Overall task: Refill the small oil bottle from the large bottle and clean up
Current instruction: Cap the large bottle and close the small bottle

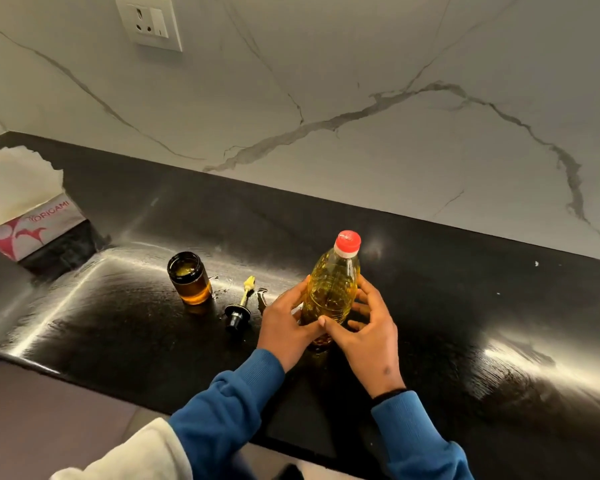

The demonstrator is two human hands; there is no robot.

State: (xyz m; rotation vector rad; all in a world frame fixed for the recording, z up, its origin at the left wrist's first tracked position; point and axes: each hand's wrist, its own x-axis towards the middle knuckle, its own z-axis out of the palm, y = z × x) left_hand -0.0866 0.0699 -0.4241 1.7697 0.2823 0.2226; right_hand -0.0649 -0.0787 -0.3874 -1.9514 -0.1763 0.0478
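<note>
- The large bottle [331,289], clear ribbed plastic full of yellow oil with a red screw cap [347,241], stands upright mid-table, toward the front edge.
- Left hand [284,325] and right hand [364,332] both curl round its lower body, gripping it.
- The small oil bottle [189,277], a squat amber glass jar, stands open to the left, partly filled.
- Its black pourer spout [240,306] lies flat between the two bottles.
- A tissue box [31,226] sits at the glossy black table's [464,306] far left corner.
</note>
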